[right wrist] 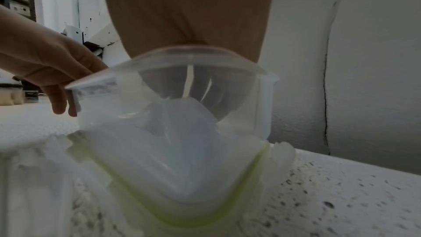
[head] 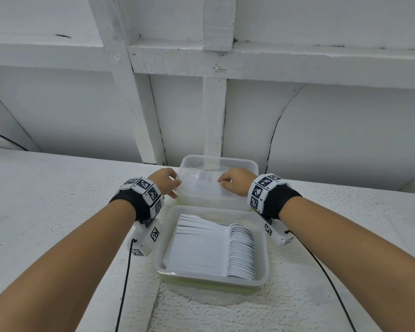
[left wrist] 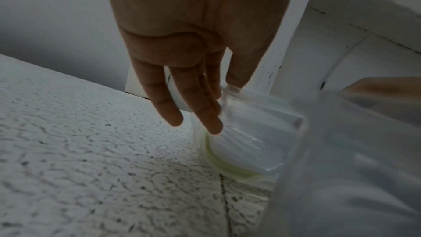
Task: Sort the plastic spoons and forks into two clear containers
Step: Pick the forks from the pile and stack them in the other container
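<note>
White, rough-textured plaster forms the ledge under both arms, backed by a white-painted beamed wall. Beyond the wrists stands the far clear container; the left hand grips its left edge, thumb on the rim and fingers outside, and the right hand curls over its near rim. Nearer than both hands, touching it, a second clear container holds stacked white spoons and forks.

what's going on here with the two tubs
A person has both hands on the far clear container: the left hand grips its left rim, the right hand curls over its near rim, fingers inside. The near container holds neatly stacked white plastic cutlery, spoon bowls to the right. Both sit on a white textured surface.
</note>
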The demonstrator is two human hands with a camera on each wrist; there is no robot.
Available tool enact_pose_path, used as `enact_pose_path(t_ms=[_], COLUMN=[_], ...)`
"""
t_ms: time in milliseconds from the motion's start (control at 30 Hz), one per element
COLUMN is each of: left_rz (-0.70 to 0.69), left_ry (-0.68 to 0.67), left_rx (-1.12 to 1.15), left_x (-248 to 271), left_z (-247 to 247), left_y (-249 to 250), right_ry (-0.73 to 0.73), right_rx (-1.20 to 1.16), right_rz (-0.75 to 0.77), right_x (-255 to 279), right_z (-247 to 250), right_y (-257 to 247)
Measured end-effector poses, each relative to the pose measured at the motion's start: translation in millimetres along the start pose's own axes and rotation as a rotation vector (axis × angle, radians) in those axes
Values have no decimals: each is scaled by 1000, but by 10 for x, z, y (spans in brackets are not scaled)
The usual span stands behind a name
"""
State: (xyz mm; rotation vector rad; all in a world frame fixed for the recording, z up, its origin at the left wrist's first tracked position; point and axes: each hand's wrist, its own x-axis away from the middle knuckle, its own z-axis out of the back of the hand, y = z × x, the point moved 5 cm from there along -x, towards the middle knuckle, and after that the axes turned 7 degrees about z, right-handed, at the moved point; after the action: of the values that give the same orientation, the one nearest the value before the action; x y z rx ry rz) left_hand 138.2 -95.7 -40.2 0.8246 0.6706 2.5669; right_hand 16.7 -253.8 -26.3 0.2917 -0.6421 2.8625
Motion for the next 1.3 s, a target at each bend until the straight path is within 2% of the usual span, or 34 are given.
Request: enact_pose_path(t_ms=[167,233,367,467,600,667,767,867,1000,1100,1300], left_rz=[-10,-38,-155,-298,-547,-662,-753,-716,-523,-468,-492], left_ry=[3,64,239,278,223,149,6,-152,-298,-292,-317], left_rx=[-80,-117,-202,-160,-118,-111,-149,-311,-594,-684,-616], left_x=[100,186,493,884,1549,1862,2147,2175,2037,1973,1976], left_z=[72,169,339,280,-128,-440,-1021,-1707,-2436,-2651,-2692], left_y=[25,74,308,623,1131,1362,1587,1646,1502,1455,1390], right_ry=[-28,-19,73,161,214,229,233,196,144,131,111], right_rx=[55,74,45,25,-45,-84,-107,-107,-64,-54,-48], right_rz=[20,39,82,105,65,7,-91,-186,-282,-307,-297], right_x=[109,203,572,978,1605,1919,2344,2705,3039,3183,3286], right_z=[63,127,350,471,355,225,24,-162,-348,-411,-418], right_y=[7,4,8,18,151,309,595,843,1066,1148,1151])
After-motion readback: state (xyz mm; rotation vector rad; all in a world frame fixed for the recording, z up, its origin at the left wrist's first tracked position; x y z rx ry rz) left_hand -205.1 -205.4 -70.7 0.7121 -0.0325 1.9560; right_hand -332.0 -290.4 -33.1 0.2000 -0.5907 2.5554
